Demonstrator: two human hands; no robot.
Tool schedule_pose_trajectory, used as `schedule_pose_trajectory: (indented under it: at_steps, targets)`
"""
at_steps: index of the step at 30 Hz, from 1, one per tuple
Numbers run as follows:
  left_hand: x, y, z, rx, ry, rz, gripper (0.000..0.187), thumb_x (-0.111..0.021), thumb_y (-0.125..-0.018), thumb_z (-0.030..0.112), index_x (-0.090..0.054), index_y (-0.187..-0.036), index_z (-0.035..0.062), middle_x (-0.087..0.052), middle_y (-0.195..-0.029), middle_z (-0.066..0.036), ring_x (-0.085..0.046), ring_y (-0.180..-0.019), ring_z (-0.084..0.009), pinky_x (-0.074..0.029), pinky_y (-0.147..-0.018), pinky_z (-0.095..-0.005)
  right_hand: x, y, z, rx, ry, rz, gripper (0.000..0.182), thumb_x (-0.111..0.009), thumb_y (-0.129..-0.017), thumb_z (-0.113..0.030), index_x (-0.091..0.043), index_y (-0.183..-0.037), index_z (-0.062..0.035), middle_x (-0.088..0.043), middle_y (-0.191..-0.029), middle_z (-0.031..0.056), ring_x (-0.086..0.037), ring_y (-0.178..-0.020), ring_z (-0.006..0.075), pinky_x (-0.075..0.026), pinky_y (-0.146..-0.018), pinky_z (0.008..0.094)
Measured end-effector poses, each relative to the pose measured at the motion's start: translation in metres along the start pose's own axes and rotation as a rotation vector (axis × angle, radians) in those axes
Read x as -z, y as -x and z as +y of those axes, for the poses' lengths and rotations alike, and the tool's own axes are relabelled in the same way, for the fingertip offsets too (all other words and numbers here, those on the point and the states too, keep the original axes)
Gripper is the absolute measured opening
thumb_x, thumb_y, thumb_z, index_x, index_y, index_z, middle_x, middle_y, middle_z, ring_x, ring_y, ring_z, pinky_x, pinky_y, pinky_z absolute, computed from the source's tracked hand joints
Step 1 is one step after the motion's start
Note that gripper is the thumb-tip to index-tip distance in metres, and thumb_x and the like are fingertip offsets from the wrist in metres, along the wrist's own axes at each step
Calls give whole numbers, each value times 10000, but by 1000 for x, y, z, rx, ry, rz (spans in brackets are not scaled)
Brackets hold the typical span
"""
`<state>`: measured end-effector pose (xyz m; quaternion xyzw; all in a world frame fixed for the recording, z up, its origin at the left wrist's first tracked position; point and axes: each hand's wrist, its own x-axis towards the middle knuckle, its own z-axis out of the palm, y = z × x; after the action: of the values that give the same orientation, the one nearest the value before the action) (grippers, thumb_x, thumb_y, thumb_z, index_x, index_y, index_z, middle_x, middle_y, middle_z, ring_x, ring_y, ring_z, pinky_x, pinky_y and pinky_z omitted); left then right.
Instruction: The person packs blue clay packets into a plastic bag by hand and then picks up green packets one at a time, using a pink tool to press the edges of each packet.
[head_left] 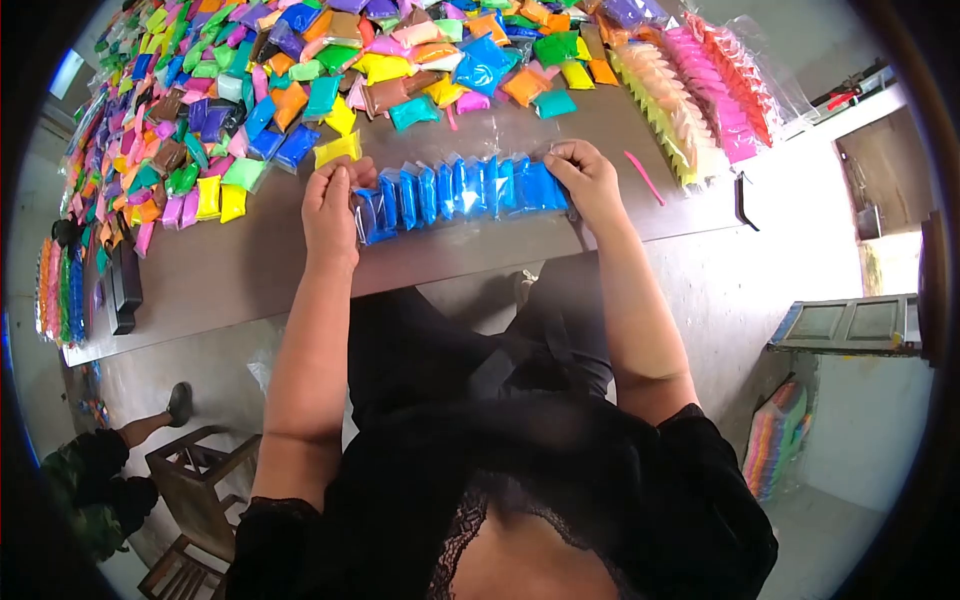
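A row of several small blue packets (455, 192), standing side by side in a clear plastic bag, lies on the table in front of me. My left hand (333, 205) is closed at the bag's left end, thumb against fingers. At the other end, my right hand (583, 178) pinches the top right corner of the bag. Above the packets the clear plastic spreads loosely over the table. A yellow packet (338, 150) lies just beyond my left fingertips.
A big heap of coloured packets (390, 68) covers the table's far and left side. Filled bags of pink packets (712, 95) lie at the far right, near a pink strip (645, 178). A black tool (123, 290) rests at the left edge. Another person's leg (145, 428) shows beside a wooden chair (200, 490).
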<state>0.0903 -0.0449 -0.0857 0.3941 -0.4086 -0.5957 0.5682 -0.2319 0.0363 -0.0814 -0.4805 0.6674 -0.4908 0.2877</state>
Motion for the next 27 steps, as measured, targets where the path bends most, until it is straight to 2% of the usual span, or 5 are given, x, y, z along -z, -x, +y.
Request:
schedule_pose_trajectory:
  at_steps: [7,14,16,21,27]
  targets:
    - [1,3,17,-71,-226,99,400,-498,-1036,177,-437,-1386,-7,-605,-1268,-197,-598,-1151,-248,-458,-1019,-369,-3,1,-5,-32,-16,85,168,-722,-848,-159,-707,-902,-1,-657,-763,37,-590,-708,108,-490,-671,275]
    - [-77,94,124,-858,-430,-396,194,-582,-928,56,-663,-1096,4,-669,-1132,-162,-628,-1091,-296,-493,-950,-433,-4,1,3,16,-32,114,171,-724,-853,-155,-710,-909,6,-676,-798,58,-613,-745,115,-505,-709,279]
    - [-105,127,177,-726,-327,-668,61,-555,-936,62,-579,-896,101,-676,-1020,-89,-648,-1027,-302,-456,-1028,-431,-4,3,7,0,-16,87,168,-727,-858,-155,-710,-914,2,-682,-818,54,-614,-757,109,-505,-717,273]
    - [-96,225,227,323,-1654,-12,150,-528,-948,198,-582,-836,115,-560,-768,-11,-624,-828,-197,-478,-906,-303,-4,0,12,10,-74,102,169,-730,-866,-157,-713,-936,-4,-683,-831,36,-608,-773,94,-499,-735,254]
    - [-80,191,176,-76,-1358,-332,271,-608,-909,287,-536,-1082,91,-534,-1034,-77,-559,-1030,-258,-432,-984,-363,-3,2,7,2,-28,95,168,-726,-870,-158,-712,-935,-4,-681,-838,37,-603,-778,94,-493,-734,248]
